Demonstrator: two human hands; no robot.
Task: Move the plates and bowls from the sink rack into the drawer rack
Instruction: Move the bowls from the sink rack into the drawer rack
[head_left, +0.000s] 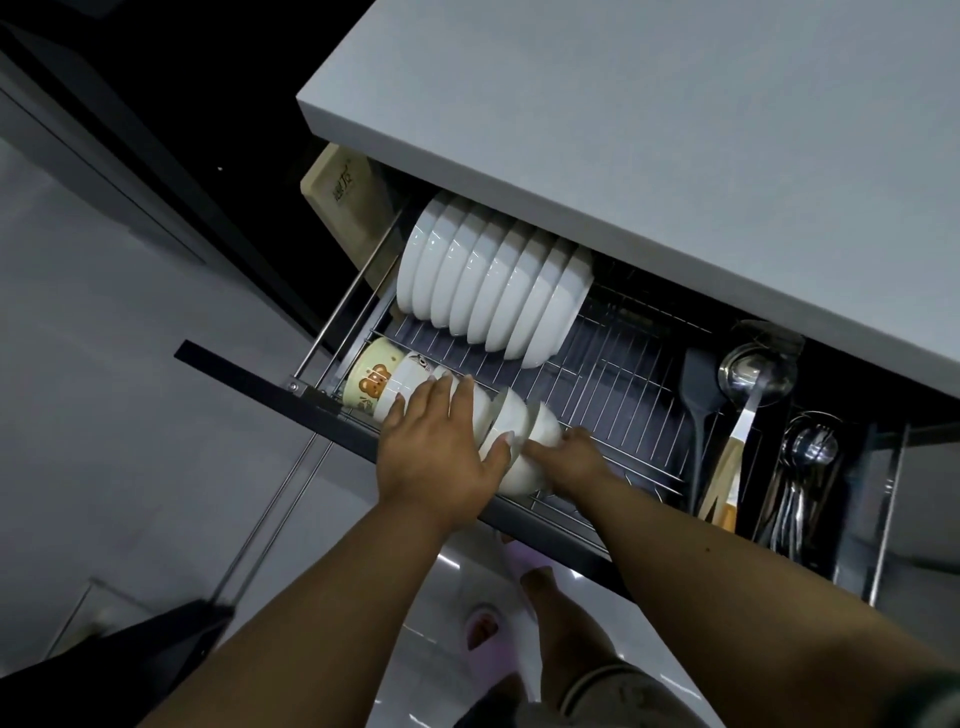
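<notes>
— Fingers first: what have you got?

— My left hand (441, 447) has its fingers (457, 397) spread almost flat over the row of white bowls (511, 415) lying on their sides along the front of the drawer rack (613, 384); they press on the bowls without curling round them. My right hand (571, 457) is just beside it, fingers reaching under the last bowl in the row. I can't tell whether they grip it, since the bowl hides the tips.

— Take me left to right.

— At the far left a wooden cutting board (348, 192) stands on edge beside the drawer. Then the cream bowl with a bear print (371, 382) heads the front row, the white ones nested against it. Behind them, white plates (493, 280) stand upright in a tight row under the countertop (649, 130).

— Room to work?

— The wire grid right of the bowls and plates is bare. Past it lie a dark spatula (701, 395), a steel ladle (756, 371), and a compartment of cutlery (800, 483). The countertop edge overhangs the back of the drawer, and the dark drawer front (322, 410) runs just beneath my wrists.
</notes>
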